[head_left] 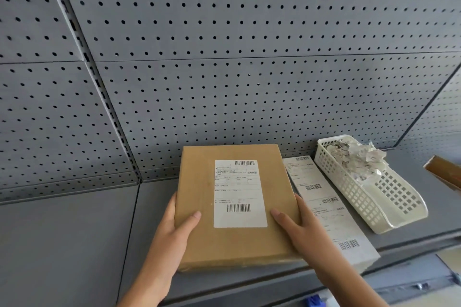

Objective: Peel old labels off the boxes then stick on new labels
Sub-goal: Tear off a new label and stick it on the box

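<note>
With left hand (174,229) and right hand (299,228) clamped on its near sides, held box (197,182) on shelf (74,244), old label (239,193) intact on top. Probably preceded peeling; next needed a fingernail under a label corner.

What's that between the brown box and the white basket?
A strip of white labels lies flat on the shelf between box and basket, in the head view.
</note>
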